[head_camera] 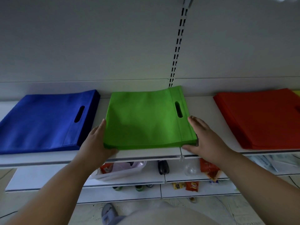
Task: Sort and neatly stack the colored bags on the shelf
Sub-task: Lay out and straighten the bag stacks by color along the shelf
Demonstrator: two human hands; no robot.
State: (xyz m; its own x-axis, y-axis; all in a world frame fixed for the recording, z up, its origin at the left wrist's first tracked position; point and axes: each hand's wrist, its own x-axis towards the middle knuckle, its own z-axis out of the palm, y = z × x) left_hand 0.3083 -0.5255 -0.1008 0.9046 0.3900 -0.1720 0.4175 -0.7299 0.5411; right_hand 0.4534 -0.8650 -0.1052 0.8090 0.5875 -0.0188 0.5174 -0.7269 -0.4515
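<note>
The green stack of bags (146,117) is lying flat on the white shelf (146,154), near its front edge, and everything else is placed around it. Its handle slot is sitting toward its right side, and the far right corner is reaching the slotted upright (177,46) on the back wall.

The left hand (95,140) is pressing against the left edge of the green stack, fingers straight and lying along the side, thumb tucked at the near left corner. The right hand (203,135) is doing the same on the right edge, fingers extended along the side and thumb touching the near right corner. Both hands are flat and spread, squeezing the stack between them rather than pinching it.

To the left of the green stack, apart from it, the blue stack of bags (43,122) is resting on the same shelf, slightly angled, with its slot also toward its right side. To the right of the green stack, well apart, the red stack of bags (259,117) is lying flat and running out of view; a sliver of yellow is showing behind its far corner.

Below the green stack, 2 lower shelves are holding a white plastic bag (116,171), red snack packets (209,169) and other small items too dim to identify. A grey slipper (108,211) is showing on the floor.
</note>
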